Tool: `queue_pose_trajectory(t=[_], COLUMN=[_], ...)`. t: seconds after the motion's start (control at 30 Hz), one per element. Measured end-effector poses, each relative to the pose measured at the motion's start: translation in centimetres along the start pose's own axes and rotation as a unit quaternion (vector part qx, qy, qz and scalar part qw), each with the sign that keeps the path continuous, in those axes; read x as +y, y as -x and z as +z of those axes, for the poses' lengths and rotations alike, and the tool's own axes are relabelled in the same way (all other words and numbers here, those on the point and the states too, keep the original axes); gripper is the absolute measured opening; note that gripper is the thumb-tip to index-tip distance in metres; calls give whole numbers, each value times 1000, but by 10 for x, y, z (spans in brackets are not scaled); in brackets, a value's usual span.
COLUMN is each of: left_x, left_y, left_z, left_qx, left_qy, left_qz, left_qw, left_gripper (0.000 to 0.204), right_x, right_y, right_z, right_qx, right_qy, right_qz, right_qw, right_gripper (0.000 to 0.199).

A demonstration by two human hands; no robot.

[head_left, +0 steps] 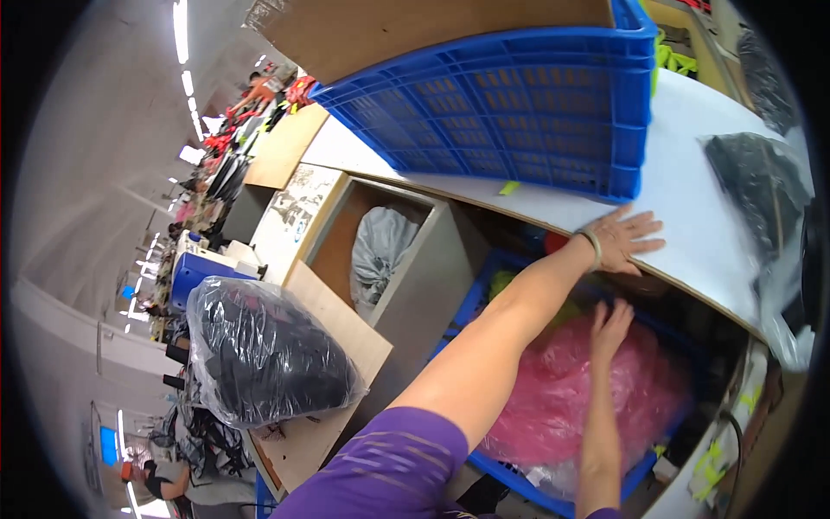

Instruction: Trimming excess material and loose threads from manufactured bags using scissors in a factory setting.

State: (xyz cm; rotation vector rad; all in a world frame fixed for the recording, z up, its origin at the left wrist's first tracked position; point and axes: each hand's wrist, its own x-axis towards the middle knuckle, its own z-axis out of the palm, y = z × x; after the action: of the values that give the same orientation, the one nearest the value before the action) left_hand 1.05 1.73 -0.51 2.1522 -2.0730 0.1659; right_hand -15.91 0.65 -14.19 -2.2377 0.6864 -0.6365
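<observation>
My left hand point(627, 240) lies flat, fingers spread, on the front edge of a white table point(692, 199); a band circles its wrist. Just beyond it on the table stands a large blue plastic crate point(519, 112) with a brown cardboard sheet point(415, 35) sticking out of it. My right hand point(610, 327) reaches under the table and rests with open fingers on a pink plastic bag point(571, 398). That bag fills a lower blue crate point(519, 476) beneath the tabletop. Neither hand grips anything.
A clear bag of black items point(259, 355) sits on a wooden board point(346, 333) at left. A grey bag point(380, 251) lies inside an open box-shaped compartment. Another clear bag with dark contents point(761, 190) lies on the table at right. Distant workstations and people are at far left.
</observation>
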Motion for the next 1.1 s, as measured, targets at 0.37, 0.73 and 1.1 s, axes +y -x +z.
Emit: queue_pose_trajectory(t=[0.37, 0.73, 1.1], left_x=[383, 422, 595], left_y=[209, 376, 640], left_z=[-89, -252, -228], left_qx=[-123, 247, 298], left_qy=[293, 126, 185], left_qz=[-67, -330, -849], left_qw=[946, 902, 395], left_gripper=[77, 59, 58], right_x=[11, -269, -466], right_y=[365, 298, 288], right_z=[-209, -154, -220], right_qx=[-367, -543, -601], right_qy=[-57, -496, -498], right_qz=[63, 274, 20], right_qw=[926, 620, 625], right_gripper=[31, 50, 31])
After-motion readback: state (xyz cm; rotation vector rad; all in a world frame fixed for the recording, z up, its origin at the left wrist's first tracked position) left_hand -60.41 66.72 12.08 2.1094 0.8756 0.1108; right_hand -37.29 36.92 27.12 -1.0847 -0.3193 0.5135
